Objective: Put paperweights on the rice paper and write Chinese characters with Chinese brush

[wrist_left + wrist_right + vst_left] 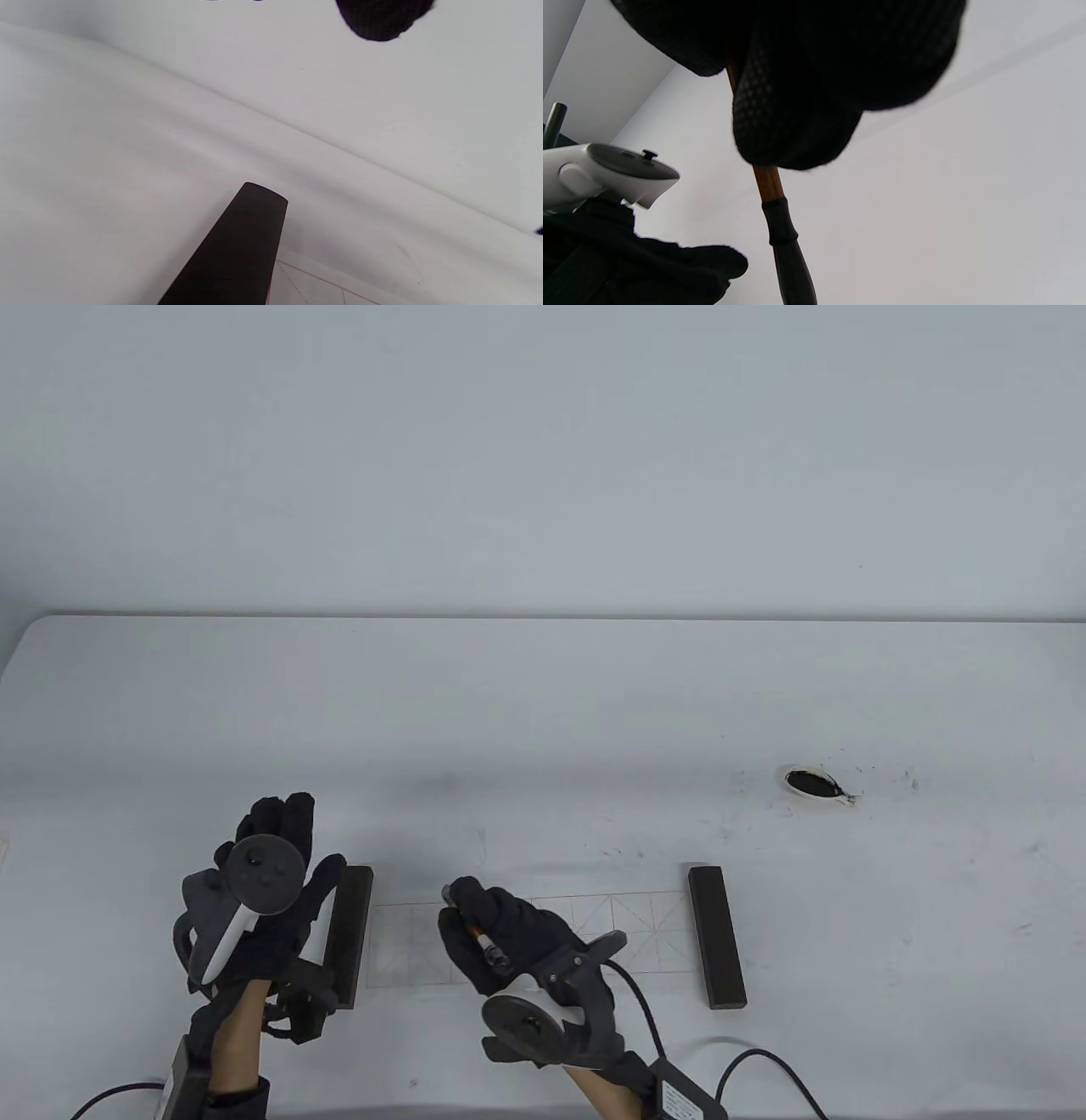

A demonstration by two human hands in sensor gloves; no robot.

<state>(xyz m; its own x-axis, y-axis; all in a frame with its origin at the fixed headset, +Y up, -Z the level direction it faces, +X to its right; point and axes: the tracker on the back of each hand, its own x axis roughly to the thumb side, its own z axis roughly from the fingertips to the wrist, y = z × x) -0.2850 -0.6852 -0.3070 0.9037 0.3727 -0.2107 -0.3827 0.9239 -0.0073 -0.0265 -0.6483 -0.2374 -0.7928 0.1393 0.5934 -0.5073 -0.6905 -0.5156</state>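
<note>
Table view: right hand (501, 937) grips the brush (485, 942) over the paper (594, 937); left hand (271, 882), fingers straight, sits at 9 o'clock beside 1 paperweight (352, 933)

Both hands are covered by black knitted mesh gloves (797, 106). The brush (768, 182) is made of glossy brown wood. The paperweights (237, 250) look matt dark, the table (543, 704) smooth white.
</note>
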